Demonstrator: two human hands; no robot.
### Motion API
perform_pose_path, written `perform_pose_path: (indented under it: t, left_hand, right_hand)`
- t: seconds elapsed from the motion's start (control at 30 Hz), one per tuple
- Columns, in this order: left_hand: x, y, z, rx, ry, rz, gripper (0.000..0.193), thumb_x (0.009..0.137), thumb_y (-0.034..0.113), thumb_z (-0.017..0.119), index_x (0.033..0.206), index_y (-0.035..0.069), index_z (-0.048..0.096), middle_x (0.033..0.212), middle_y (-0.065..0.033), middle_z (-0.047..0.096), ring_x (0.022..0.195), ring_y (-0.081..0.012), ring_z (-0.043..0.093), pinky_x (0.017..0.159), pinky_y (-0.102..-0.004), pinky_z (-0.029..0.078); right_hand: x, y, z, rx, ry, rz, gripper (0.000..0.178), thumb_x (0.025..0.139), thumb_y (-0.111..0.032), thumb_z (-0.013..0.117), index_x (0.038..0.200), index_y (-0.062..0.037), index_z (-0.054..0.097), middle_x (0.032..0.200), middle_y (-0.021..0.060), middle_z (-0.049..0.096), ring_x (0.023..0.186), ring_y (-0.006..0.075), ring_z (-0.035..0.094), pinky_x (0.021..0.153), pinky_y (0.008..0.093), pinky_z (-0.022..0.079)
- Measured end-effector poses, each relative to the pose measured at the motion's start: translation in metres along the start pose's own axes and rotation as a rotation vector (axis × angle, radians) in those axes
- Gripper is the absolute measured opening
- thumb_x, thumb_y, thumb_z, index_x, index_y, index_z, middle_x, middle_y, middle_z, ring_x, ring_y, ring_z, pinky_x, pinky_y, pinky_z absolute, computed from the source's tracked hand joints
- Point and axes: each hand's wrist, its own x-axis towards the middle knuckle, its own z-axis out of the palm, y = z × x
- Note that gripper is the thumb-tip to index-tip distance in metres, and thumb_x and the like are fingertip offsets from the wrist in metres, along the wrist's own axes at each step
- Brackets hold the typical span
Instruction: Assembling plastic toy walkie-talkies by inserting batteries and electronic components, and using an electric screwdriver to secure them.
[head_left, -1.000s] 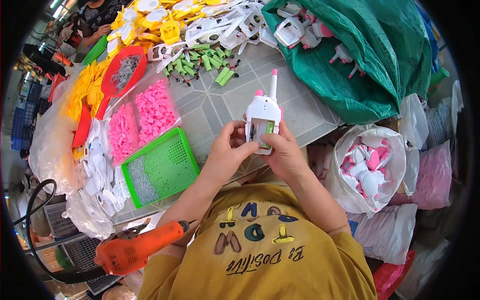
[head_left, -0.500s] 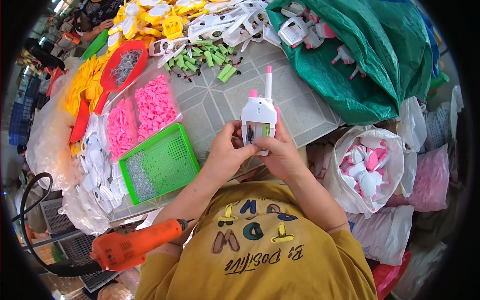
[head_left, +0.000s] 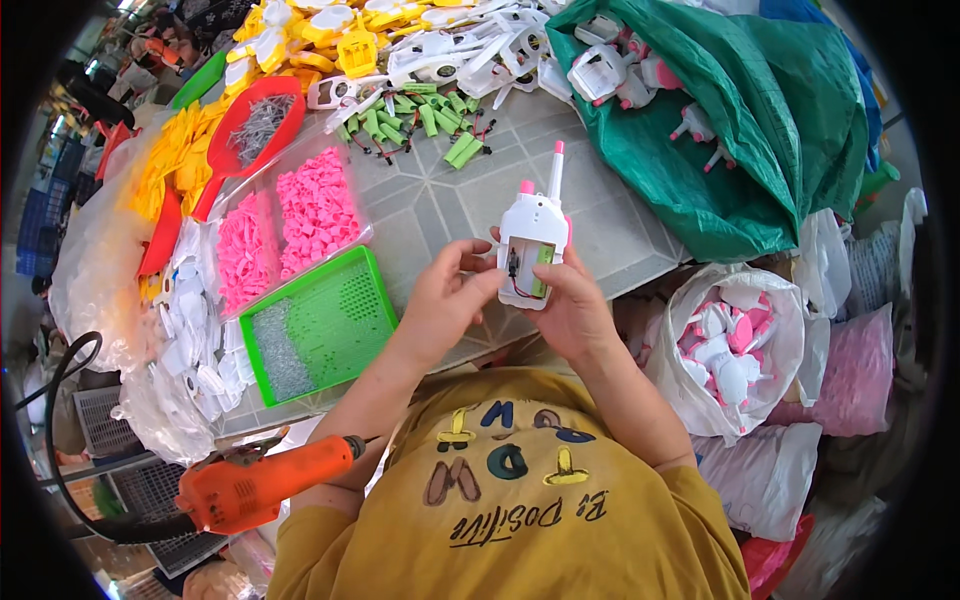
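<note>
My right hand holds a white toy walkie-talkie with a pink-tipped antenna and a pink knob. The toy's open back compartment faces up. Inside it lies a green battery pack, with my right thumb pressing on its edge, and a dark connector with thin wires sits beside the pack. My right fingers are mostly hidden behind the casing. Close to the toy's left side is my left hand, its fingers apart and nothing visible in them.
Green battery packs and white and yellow casings lie at the back. Left are pink parts, a red scoop of screws and a green basket. An orange power screwdriver hangs lower left. Right: a green sack and a white bag of toys.
My left hand has come off the toy and its fingers have opened. The toy sits slightly further right in view, and my right thumb has shifted up onto the battery pack.
</note>
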Motion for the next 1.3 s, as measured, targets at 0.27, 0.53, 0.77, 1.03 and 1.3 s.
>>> perform_pose_path:
  t: [0.27, 0.53, 0.77, 1.03, 1.3]
  left_hand:
    - [-0.007, -0.010, -0.006, 0.275, 0.192, 0.197, 0.065, 0.079, 0.017, 0.079, 0.137, 0.002, 0.053, 0.111, -0.0102, 0.061, 0.086, -0.0167, 0.064, 0.075, -0.0320, 0.056]
    - [-0.049, 0.019, -0.044, 0.532, 0.271, 0.378, 0.057, 0.087, 0.026, 0.082, 0.132, 0.003, 0.057, 0.109, -0.0096, 0.063, 0.073, -0.0148, 0.062, 0.067, -0.0330, 0.053]
    - [-0.139, 0.001, -0.206, 0.911, 1.253, 0.389, 0.028, 0.092, 0.015, 0.070, 0.117, 0.004, 0.071, 0.095, -0.0163, 0.075, 0.082, -0.0271, 0.074, 0.074, -0.0376, 0.058]
    - [-0.233, -0.051, -0.311, 1.237, 1.377, -0.303, 0.053, 0.086, 0.002, 0.056, 0.139, 0.011, 0.057, 0.137, -0.0126, 0.061, 0.123, -0.0433, 0.056, 0.103, -0.0510, 0.048]
    - [-0.240, -0.067, -0.322, 1.576, 1.393, 0.074, 0.071, 0.084, 0.018, 0.073, 0.147, -0.002, 0.046, 0.135, -0.0283, 0.055, 0.127, -0.0451, 0.051, 0.111, -0.0519, 0.040]
  right_hand:
    - [0.006, 0.026, 0.021, -0.169, -0.021, -0.002, 0.080, 0.086, 0.003, 0.064, 0.156, -0.0138, 0.031, 0.140, 0.0130, 0.054, 0.128, 0.0326, 0.059, 0.109, 0.0484, 0.050]
    - [0.025, 0.030, 0.011, -0.273, 0.000, -0.043, 0.065, 0.093, 0.003, 0.065, 0.152, -0.0116, 0.041, 0.142, 0.0143, 0.059, 0.110, 0.0264, 0.068, 0.093, 0.0428, 0.060]
    - [0.027, 0.025, -0.005, -0.339, 0.045, -0.029, 0.068, 0.090, 0.005, 0.065, 0.151, -0.0097, 0.041, 0.142, 0.0149, 0.059, 0.104, 0.0244, 0.069, 0.092, 0.0431, 0.060]
    - [0.012, 0.010, -0.010, -0.328, 0.082, -0.046, 0.061, 0.089, 0.002, 0.068, 0.147, -0.0066, 0.049, 0.144, 0.0140, 0.059, 0.111, 0.0249, 0.068, 0.096, 0.0444, 0.059]
    - [0.018, 0.020, -0.012, -0.202, 0.038, 0.000, 0.067, 0.087, 0.000, 0.069, 0.148, -0.0088, 0.045, 0.137, 0.0111, 0.061, 0.111, 0.0267, 0.067, 0.097, 0.0467, 0.057]
